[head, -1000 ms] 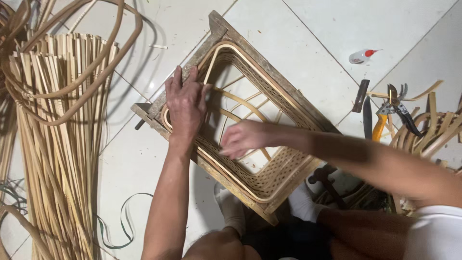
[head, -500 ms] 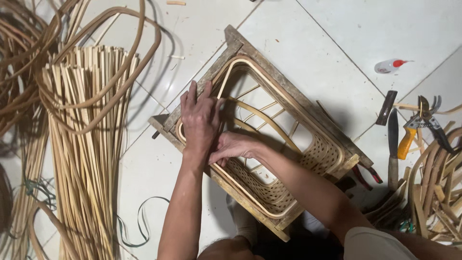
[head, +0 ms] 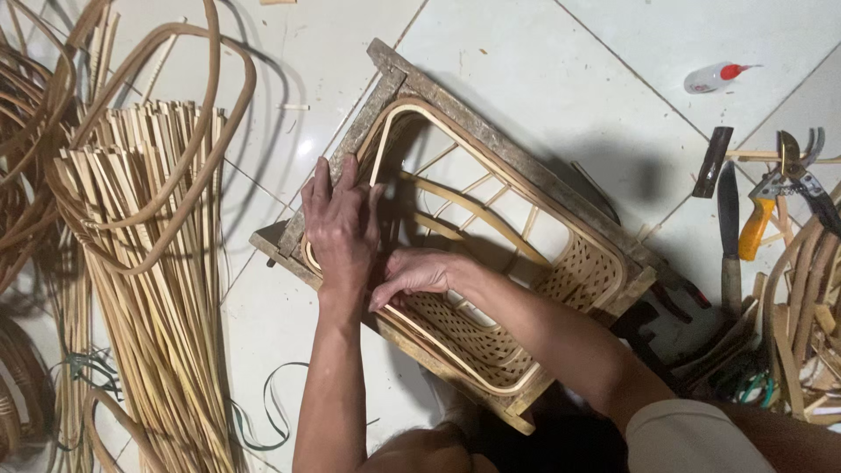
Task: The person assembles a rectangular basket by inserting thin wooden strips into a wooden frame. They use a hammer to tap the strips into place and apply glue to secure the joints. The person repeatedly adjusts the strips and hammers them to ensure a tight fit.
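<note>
A rectangular wooden frame (head: 517,166) lies tilted on the tiled floor, with a bent rattan rim (head: 604,236) and a partly woven cane basket (head: 473,337) set inside it. My left hand (head: 340,229) lies flat on the frame's near-left corner, fingers spread, pressing the rim down. Just beside it, my right hand (head: 416,273) pinches the rattan rim at that same corner, the forearm crossing over the woven part. The fingertips of both hands nearly touch.
A thick bundle of flat cane strips (head: 153,271) and looped rattan rods (head: 158,131) lie at the left. At the right are a pair of yellow-handled pliers (head: 758,219), dark shears (head: 810,180), a knife (head: 729,236), more rattan coils (head: 810,324) and a small glue bottle (head: 714,77).
My right hand has slid left along the rim from the frame's middle to the corner beside my left hand. The view has shifted, so the frame sits further right.
</note>
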